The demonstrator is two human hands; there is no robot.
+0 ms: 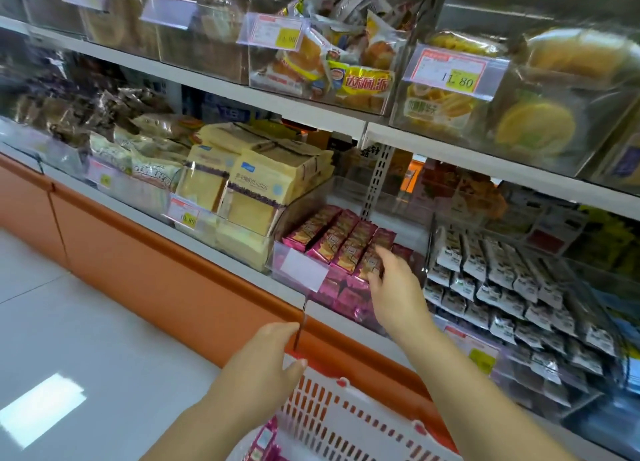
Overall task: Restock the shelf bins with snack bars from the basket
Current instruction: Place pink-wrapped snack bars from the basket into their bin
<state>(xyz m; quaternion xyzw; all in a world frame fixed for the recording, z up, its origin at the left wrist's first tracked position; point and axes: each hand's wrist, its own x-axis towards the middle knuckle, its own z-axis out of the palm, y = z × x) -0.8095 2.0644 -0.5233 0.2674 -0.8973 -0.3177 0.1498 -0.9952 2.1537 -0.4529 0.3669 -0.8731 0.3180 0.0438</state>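
Two hands: left hand [273,353] fingers clamp the basket [346,422] handle, steadying it; right hand [393,287] fingers pinch a snack bar [371,264], seating it in the bin [281,260].

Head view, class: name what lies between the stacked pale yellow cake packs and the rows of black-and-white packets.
The head view shows a clear plastic bin of pink-wrapped snack bars there, with the right hand holding one.

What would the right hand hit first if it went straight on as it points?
Likely the pink snack bars in the clear bin; the right hand looks almost on them, depth unclear.
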